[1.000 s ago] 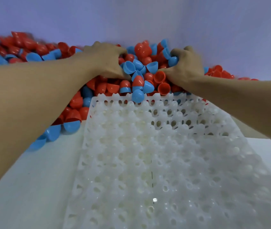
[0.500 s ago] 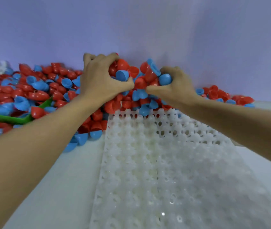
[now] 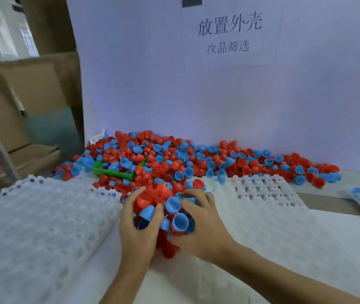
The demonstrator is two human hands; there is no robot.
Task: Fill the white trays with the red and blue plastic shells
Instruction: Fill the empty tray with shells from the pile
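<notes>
- You are pulling a heap of shells [image 3: 163, 207] off the pile [image 3: 196, 159], where both hands were digging a moment ago, and bringing it toward you over the near tray [image 3: 262, 233].
- Your left hand [image 3: 138, 229] and right hand [image 3: 198, 229] are cupping the heap between them, each grip curling round red and blue shells.
- The near tray is lying under your hands with its cells unfilled; a second tray [image 3: 38, 216] is sitting to the left, also unfilled.
- You are probably about to spread the load over the cells, so filling is only beginning.
- A sign [image 3: 229, 34] on the back wall is reading "放置外壳" above smaller "次品筛选".
</notes>
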